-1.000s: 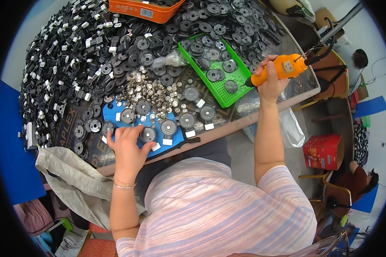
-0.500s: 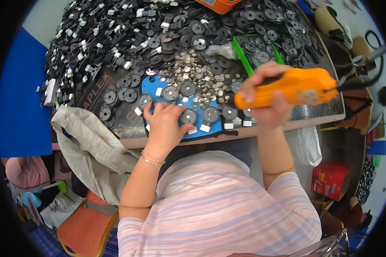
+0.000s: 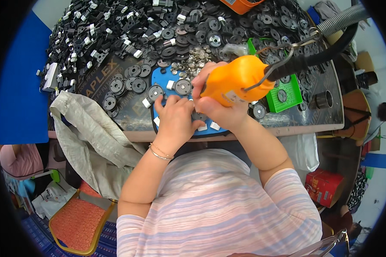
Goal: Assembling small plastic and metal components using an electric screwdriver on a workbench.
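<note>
My right hand [image 3: 221, 112] is wrapped round an orange electric screwdriver [image 3: 240, 75], held over the blue mat [image 3: 161, 76]; its tip is hidden behind the hand and body. My left hand [image 3: 176, 118] rests on the mat with fingers curved and apart. Its thumb and forefinger straddle a black disc part [image 3: 198, 116], partly covered by my hands. A black disc with a white tab [image 3: 155, 92] lies by the left fingertips, another disc [image 3: 183, 86] just beyond them. Small silver round pieces [image 3: 193, 61] are heaped past the mat.
Heaps of black clips with white ends [image 3: 98, 32] and black discs [image 3: 266, 19] cover the table's far side. At the right are a green basket [image 3: 289, 96] and a metal cup [image 3: 324, 100]. A corrugated hose [image 3: 343, 19] hangs there. A pale sack [image 3: 90, 132] drapes over the left edge.
My right hand has brought the screwdriver left, from the mat's right side to beside my left hand. My left hand stays on the mat, and the view has shifted slightly.
</note>
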`<state>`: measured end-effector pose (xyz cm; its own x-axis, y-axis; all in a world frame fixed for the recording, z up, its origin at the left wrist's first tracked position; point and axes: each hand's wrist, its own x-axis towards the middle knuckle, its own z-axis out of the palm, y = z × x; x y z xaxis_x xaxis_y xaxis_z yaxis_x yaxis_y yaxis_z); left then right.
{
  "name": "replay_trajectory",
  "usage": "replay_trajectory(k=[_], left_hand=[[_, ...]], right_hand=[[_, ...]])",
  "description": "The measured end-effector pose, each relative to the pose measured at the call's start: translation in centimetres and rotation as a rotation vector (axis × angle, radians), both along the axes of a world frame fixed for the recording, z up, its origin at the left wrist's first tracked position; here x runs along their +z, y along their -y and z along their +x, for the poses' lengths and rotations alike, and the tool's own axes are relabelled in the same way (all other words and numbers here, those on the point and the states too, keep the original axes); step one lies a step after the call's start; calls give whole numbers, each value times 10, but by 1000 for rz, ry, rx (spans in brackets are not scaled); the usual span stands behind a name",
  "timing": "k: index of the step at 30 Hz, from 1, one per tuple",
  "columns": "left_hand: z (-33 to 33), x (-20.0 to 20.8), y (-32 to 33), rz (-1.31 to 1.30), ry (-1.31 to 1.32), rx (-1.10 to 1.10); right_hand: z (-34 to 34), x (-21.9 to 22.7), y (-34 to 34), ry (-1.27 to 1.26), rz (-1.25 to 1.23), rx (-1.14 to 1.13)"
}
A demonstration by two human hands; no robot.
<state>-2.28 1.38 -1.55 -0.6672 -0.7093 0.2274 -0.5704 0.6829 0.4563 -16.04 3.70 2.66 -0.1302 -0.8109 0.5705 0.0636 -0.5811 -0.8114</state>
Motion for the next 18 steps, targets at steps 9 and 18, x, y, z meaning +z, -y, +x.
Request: replay_trajectory(k=[9, 18], left_hand=[[-1, 4, -2, 3, -3, 3], [0, 1, -2, 22, 60, -20]], right_hand=[[-3, -6, 3, -16, -27, 45], [-83, 47, -39, 171, -267, 35]])
